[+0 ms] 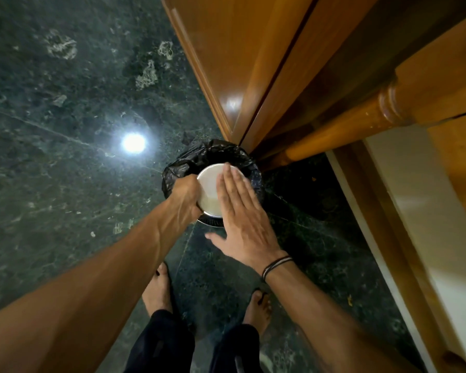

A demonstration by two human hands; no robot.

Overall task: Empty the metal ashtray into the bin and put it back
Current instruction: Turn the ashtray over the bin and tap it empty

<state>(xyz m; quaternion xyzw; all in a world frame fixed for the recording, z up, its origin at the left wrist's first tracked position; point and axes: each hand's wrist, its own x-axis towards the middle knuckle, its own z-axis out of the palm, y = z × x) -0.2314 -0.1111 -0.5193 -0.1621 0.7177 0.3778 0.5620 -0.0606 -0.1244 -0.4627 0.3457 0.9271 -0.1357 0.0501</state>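
Ashtray (209, 188) turned base-up, so inside & contents can't be seen; its right part covered by flat right hand (238, 211), left edge by left hand (184, 193), whose fingers are out of sight under the rim; bin (172, 173) mostly blocked by hands & ashtray, only bag-lined rim shows, inside too dark to tell; both forearms cut off at bottom edge; legs cut off at bottom too; wooden furniture (253, 63) runs out of frame top & right.
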